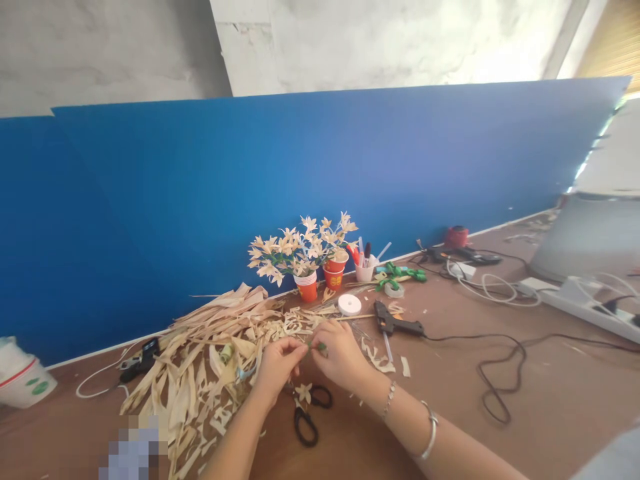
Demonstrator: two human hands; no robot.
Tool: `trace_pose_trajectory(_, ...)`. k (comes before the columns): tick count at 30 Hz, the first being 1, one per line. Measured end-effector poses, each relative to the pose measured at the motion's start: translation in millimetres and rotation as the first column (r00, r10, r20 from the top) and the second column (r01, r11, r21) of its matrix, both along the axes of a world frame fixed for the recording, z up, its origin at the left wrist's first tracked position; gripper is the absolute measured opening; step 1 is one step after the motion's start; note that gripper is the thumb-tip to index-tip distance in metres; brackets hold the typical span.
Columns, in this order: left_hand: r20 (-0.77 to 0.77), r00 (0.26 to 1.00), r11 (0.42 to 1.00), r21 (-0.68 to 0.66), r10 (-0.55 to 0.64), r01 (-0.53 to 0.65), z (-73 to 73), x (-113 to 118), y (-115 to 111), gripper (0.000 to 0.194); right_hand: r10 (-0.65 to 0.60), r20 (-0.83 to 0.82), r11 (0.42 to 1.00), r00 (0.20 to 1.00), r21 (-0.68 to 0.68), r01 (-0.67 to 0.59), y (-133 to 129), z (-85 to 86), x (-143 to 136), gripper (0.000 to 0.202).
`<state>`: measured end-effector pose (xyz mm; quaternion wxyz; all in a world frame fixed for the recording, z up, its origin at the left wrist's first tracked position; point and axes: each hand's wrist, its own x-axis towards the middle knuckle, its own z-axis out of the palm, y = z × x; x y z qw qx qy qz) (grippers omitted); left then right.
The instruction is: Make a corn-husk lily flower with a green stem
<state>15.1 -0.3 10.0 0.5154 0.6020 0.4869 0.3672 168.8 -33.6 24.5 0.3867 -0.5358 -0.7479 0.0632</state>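
At six o'clock, black-handled scissors (306, 427) lie near my left hand (279, 365) and right hand (341, 353). Both pinch a small green piece (321, 346).

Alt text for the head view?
Left hand close beside right hand, which pinches a small green piece, over a brown table. Around them: pale dried strips, black-handled scissors, glue gun; behind, pale flowers in red cups, blue panel.
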Motion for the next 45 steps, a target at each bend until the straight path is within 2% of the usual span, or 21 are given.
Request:
trace_pose_trajectory(3,-0.027,1.000,1.000,-0.017,0.004,-0.005,0.5,-1.8,2.6,0.027,0.011,0.057,0.998,0.998,0.066,-0.015,0.9,-1.0,2.1,0.011)
trace_pose_trajectory(7,-0.005,1.000,1.000,0.005,0.008,-0.008,-1.1,-3.3,5.0,0.029,0.015,0.059,0.998,0.998,0.062,-0.019,1.1,-0.4,3.5,0.011)
trace_pose_trajectory(13,0.024,1.000,0.995,0.096,0.013,-0.015,-2.6,-4.4,5.0,0.023,0.056,-0.026,0.996,0.998,-0.070,-0.058,-0.2,4.4,3.7,0.014)
trace_pose_trajectory(18,0.006,0.999,0.991,0.126,0.040,-0.040,1.9,-4.9,2.4,0.020,0.156,-0.199,0.963,0.967,-0.185,-0.194,2.9,6.5,8.4,0.017)
trace_pose_trajectory(22,0.011,1.000,0.994,0.112,0.011,-0.012,3.1,-4.7,1.5,0.022,0.203,-0.367,0.900,0.908,-0.295,-0.321,5.3,6.3,13.0,0.016)
trace_pose_trajectory(27,0.022,0.999,0.998,0.056,-0.038,0.037,5.0,-4.6,-0.2,0.025,0.133,-0.609,0.737,0.782,-0.467,-0.489,7.2,7.4,17.0,0.011)
trace_pose_trajectory(29,0.020,0.999,0.998,0.048,-0.047,0.046,6.1,-4.4,-1.1,0.026,0.110,-0.670,0.685,0.734,-0.485,-0.545,7.6,8.0,18.3,0.011)
trace_pose_trajectory(31,0.031,0.997,0.996,0.058,-0.065,0.063,6.4,-4.0,-1.9,0.026,0.111,-0.686,0.661,0.719,-0.490,-0.569,7.3,8.4,19.0,0.010)
trace_pose_trajectory(33,0.056,0.996,0.995,0.069,-0.070,0.067,5.3,-3.6,-2.3,0.026,0.118,-0.631,0.684,0.767,-0.509,-0.523,6.0,8.2,17.8,0.012)
trace_pose_trajectory(35,0.073,0.996,0.996,0.077,-0.055,0.049,3.0,-3.3,-2.2,0.027,0.121,-0.505,0.787,0.854,-0.476,-0.393,3.8,7.2,14.2,0.012)
trace_pose_trajectory(37,0.070,0.997,0.997,0.078,-0.029,0.024,0.3,-2.9,-1.8,0.029,0.096,-0.342,0.909,0.935,-0.353,-0.222,1.5,5.4,8.8,0.010)
trace_pose_trajectory(39,0.058,0.998,0.997,0.079,-0.010,0.006,-1.6,-2.5,-1.0,0.030,0.052,-0.189,0.976,0.981,-0.200,-0.090,0.0,3.2,3.7,0.010)
trace_pose_trajectory(41,0.045,0.999,0.997,0.076,0.000,-0.003,-1.6,-2.3,-0.2,0.030,0.027,-0.079,0.994,0.996,-0.101,-0.035,-0.5,1.2,0.8,0.009)
trace_pose_trajectory(45,0.024,0.999,0.999,0.030,-0.036,0.035,3.2,-3.5,0.9,0.027,0.043,0.015,0.999,0.999,-0.022,-0.042,-0.6,0.5,2.0,0.012)
